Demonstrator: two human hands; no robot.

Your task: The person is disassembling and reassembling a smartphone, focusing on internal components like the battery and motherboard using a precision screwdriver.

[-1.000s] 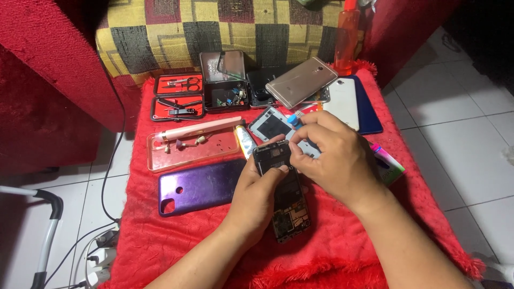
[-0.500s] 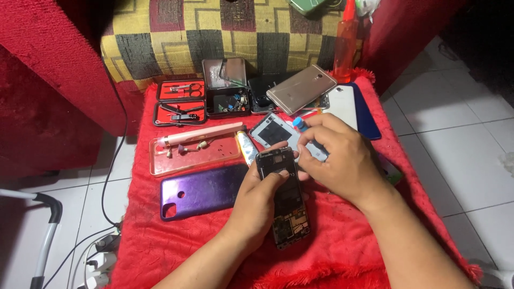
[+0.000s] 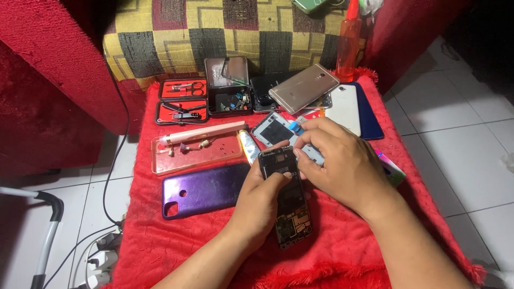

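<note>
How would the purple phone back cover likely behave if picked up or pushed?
The purple back cover looks like a thin, hollow shell, so probably light and somewhat bendy. Lying flat on the fuzzy red cloth, it would likely drag rather than slide, and shouldn't roll.

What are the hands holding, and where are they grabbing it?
An opened phone with its insides showing. The left hand grips its left edge, thumb on the upper part. The right hand pinches near its top right corner; what its fingertips hold is hidden.

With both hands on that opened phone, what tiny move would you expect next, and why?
Probably a small fingertip press or pick near the phone's top. The opened phone lies on the red cloth with its circuit board bare; the left hand steadies its edge, thumb on the upper part, while the right hand has its fingertips bunched there.
</note>
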